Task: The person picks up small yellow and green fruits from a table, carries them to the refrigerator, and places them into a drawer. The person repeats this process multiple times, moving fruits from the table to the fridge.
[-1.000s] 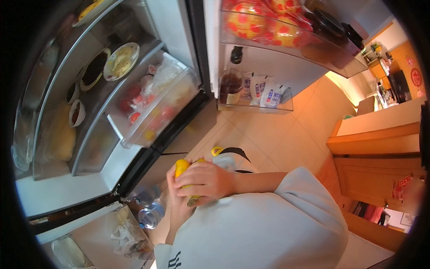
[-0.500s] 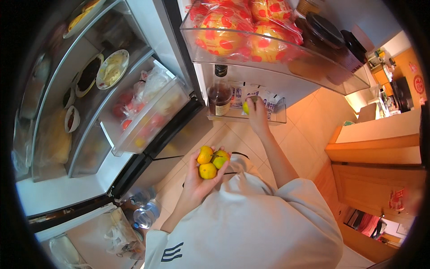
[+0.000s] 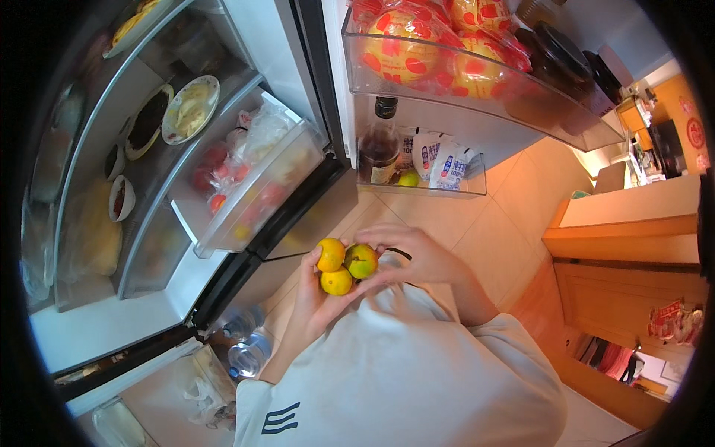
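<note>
My left hand (image 3: 311, 294) cups yellow tangerines in front of my shirt, two of them wholly yellow. At its right side a greener tangerine (image 3: 362, 261) sits between the fingers and thumb of my right hand (image 3: 424, 257), which is closed around it while the fruit still touches the others. Beyond the hands, another green-yellow tangerine (image 3: 408, 178) lies in the lower door shelf (image 3: 454, 192). It rests between a dark glass bottle (image 3: 380, 149) and several white printed packets (image 3: 450, 165).
The upper door shelf (image 3: 477, 97) holds large wrapped yellow fruit (image 3: 402, 48) and dark-lidded jars (image 3: 562, 52). On the left, a pulled-out drawer (image 3: 261, 190) holds bagged produce, beside shelves with dishes (image 3: 191, 110). Plastic water bottles (image 3: 249, 354) stand on the floor below.
My right hand has come back from the lower door shelf to the tangerines in my left hand. The tangerine it held now lies in that shelf.
</note>
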`<state>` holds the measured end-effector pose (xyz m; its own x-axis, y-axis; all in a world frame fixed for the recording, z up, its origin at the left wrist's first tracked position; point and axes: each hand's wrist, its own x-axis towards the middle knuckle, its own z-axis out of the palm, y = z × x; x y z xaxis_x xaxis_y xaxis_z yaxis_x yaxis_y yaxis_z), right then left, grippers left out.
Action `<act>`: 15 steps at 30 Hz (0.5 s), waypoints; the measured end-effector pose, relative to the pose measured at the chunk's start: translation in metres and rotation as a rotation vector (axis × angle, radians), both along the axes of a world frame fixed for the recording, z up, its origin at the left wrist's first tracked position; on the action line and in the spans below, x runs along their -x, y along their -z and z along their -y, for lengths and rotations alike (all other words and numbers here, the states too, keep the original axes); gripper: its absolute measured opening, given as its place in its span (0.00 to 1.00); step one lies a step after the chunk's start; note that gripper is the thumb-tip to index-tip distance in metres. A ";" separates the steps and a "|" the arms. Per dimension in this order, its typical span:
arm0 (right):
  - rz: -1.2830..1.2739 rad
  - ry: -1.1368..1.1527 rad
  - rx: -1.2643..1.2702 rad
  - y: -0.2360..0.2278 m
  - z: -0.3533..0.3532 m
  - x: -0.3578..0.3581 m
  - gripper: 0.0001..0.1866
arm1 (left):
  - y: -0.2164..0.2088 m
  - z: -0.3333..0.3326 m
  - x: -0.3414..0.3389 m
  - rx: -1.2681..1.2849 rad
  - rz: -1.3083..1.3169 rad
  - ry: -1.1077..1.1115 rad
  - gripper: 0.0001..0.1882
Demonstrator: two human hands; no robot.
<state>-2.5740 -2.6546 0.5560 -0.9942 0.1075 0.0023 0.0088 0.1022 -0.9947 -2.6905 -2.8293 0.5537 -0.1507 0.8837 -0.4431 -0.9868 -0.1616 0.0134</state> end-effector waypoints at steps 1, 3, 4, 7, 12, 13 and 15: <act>-0.033 0.029 -0.058 0.001 0.006 0.003 0.30 | 0.003 0.001 0.002 0.016 -0.049 0.013 0.20; -0.097 0.084 -0.176 0.006 0.014 0.007 0.31 | 0.004 0.002 0.006 0.044 -0.101 0.021 0.21; -0.075 0.116 -0.063 0.009 0.016 0.006 0.30 | 0.001 0.002 0.010 0.057 -0.106 0.014 0.21; -0.048 0.222 0.202 0.019 0.017 0.004 0.29 | -0.008 0.001 0.012 0.008 -0.060 0.021 0.22; -0.157 0.397 0.153 0.031 0.014 0.009 0.26 | -0.016 -0.003 0.018 -0.080 0.001 0.043 0.21; -0.223 0.500 0.163 0.037 0.009 0.009 0.25 | -0.016 -0.004 0.020 -0.070 -0.012 0.061 0.21; -0.357 0.688 0.184 0.057 -0.015 0.008 0.24 | -0.015 0.000 0.023 -0.014 -0.036 0.077 0.21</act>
